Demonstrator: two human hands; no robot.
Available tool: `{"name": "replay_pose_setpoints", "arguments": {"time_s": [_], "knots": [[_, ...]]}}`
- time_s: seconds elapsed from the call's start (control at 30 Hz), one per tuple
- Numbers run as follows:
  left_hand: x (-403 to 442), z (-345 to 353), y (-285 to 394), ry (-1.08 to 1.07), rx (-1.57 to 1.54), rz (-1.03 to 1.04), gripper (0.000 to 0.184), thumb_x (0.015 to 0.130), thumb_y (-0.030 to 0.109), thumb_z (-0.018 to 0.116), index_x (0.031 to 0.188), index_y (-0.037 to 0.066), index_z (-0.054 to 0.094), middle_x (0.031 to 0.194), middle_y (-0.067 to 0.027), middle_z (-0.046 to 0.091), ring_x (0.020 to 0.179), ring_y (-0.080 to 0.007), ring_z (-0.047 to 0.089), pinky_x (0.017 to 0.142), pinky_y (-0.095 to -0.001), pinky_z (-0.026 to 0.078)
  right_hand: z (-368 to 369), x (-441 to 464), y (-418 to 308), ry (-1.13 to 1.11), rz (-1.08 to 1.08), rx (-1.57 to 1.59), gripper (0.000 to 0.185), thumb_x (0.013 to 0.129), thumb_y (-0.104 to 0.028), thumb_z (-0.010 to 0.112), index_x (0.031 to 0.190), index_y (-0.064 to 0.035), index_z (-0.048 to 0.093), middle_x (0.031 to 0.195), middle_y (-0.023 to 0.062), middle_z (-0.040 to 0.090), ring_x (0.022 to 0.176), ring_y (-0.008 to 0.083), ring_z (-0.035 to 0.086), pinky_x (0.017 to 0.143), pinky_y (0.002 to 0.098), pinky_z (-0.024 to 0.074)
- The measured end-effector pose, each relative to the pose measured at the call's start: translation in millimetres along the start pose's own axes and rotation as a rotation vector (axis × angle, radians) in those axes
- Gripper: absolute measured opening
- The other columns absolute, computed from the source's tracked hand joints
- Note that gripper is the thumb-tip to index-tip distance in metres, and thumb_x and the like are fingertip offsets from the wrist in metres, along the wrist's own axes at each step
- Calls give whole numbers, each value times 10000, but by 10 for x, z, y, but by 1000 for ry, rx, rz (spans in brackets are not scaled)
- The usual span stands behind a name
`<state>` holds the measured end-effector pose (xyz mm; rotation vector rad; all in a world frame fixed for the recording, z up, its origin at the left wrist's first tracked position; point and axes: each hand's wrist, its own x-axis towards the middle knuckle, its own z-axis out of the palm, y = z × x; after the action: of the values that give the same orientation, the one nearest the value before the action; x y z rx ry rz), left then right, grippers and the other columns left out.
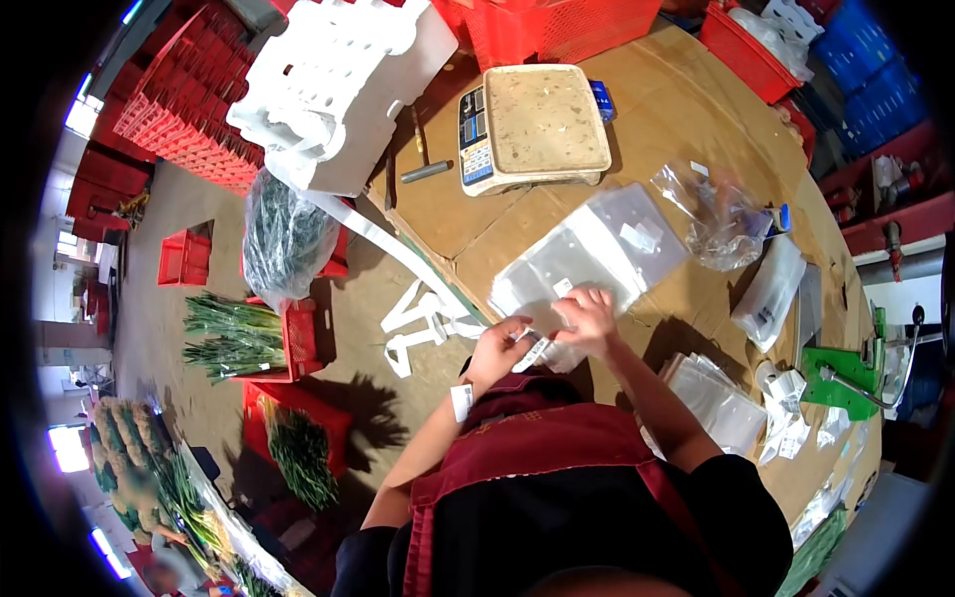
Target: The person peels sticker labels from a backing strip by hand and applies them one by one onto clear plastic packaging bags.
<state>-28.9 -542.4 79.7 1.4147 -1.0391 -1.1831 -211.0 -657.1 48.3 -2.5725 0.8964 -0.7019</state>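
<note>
My left hand (497,353) is closed at the table's near edge, pinching a strip of white printed labels (534,354). A white label (462,402) also sits on my left wrist. My right hand (589,316) lies with its fingers apart on a stack of clear plastic bags (552,261), close to the left hand. A small white label (563,288) shows on the top bag beside the right fingertips. What lies under the right palm is hidden.
A scale (547,119) stands at the back, near a white foam box (338,90). To the right are crumpled plastic (721,224), another bag stack (711,403) and a green-based device (844,383). Red crates (301,338) with green vegetables stand on the floor at left.
</note>
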Motion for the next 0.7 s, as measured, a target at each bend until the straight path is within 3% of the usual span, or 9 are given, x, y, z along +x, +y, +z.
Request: {"name": "replay_pose_setpoints", "arguments": {"time_s": [0.23,0.3,0.37,0.4,0.47,0.53,0.6,0.63,0.7], "knots": [[6,-25,83,-53,183,-78,129,773,50,608,706,8,505,539,-5,484,505,-62,418,462,-247,361,84,-10,191,-105,80,119,86,714,-150,662,778,-113,619,813,8,587,837,163,525,816,337,351],[0,-27,29,-8,149,-66,125,781,67,620,726,5,526,523,0,460,491,-68,401,457,-252,352,5,-26,418,205,573,898,74,739,-1,618,776,-63,600,767,7,569,735,135,549,727,278,437],[-29,-48,24,33,114,-61,125,790,84,632,746,3,548,506,4,437,477,-74,385,451,-256,343,-546,204,508,627,352,189,122,820,32,548,884,-57,600,777,33,569,729,154,545,692,278,440],[-22,-64,66,24,165,-103,131,794,99,647,785,1,560,524,-2,453,479,-79,394,456,-257,353,-836,374,193,792,448,-91,108,837,-10,542,902,-63,610,792,56,567,816,182,539,735,335,417],[16,-38,151,-7,217,-135,148,798,114,663,824,0,572,542,-9,470,482,-84,404,461,-258,363,-808,282,46,645,280,-185,127,774,-87,632,900,-66,626,955,31,584,912,182,504,817,355,351],[23,38,207,-129,179,-40,202,793,127,686,895,-2,569,616,-40,522,525,-94,442,494,-260,392,-629,200,-197,258,72,-37,131,778,-130,659,891,-72,627,869,37,604,822,173,543,744,322,396],[49,106,90,-130,66,51,222,777,92,685,943,8,565,683,-68,544,574,-109,473,529,-266,411,-196,-13,-220,-213,247,656,134,776,-141,693,833,-48,616,765,21,613,689,115,549,618,260,423],[57,100,143,-155,127,54,193,791,79,671,941,12,570,695,-51,541,606,-84,458,546,-250,409,-49,-75,-153,-218,236,656,134,776,-141,693,833,-48,616,765,21,613,689,115,549,618,260,423],[34,68,136,-156,201,34,144,793,61,653,914,20,586,670,-19,522,612,-60,434,545,-235,397,140,-191,-73,-335,554,1270,144,772,-114,711,762,-18,604,697,4,604,599,50,511,519,200,401]]}}
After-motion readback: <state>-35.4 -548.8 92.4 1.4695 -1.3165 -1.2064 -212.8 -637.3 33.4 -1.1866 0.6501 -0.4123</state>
